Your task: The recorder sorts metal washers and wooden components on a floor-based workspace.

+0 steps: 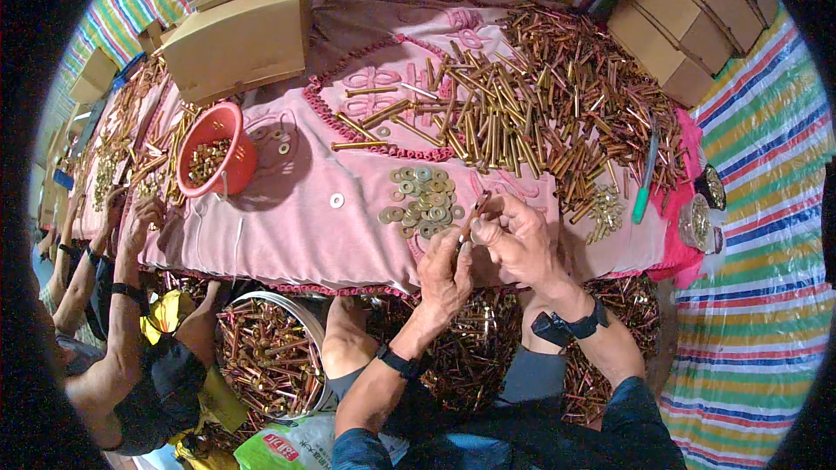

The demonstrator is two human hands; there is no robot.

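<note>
My left hand point(445, 277) and my right hand point(520, 242) meet at the near edge of the pink cloth, both closed on one thin, dark coppery bolt point(471, 223). It is tilted, its upper end by the right fingertips and its lower end in the left fingers. Fingers hide part of it. Just beyond the left hand lies a pile of brass-coloured washers point(427, 196). To the right of my right hand is a small heap of little pale metal pieces point(605, 213), too small to make out. Long gold-coloured bolts point(496, 117) are heaped farther off.
A red bucket point(241, 157) of small metal parts stands left; cardboard boxes point(235, 43) rise behind it, more boxes point(679, 22) far right. A green pen point(644, 191) lies right. Below is a white tub point(315, 331) of bolts. Other people's hands point(144, 218) work at left.
</note>
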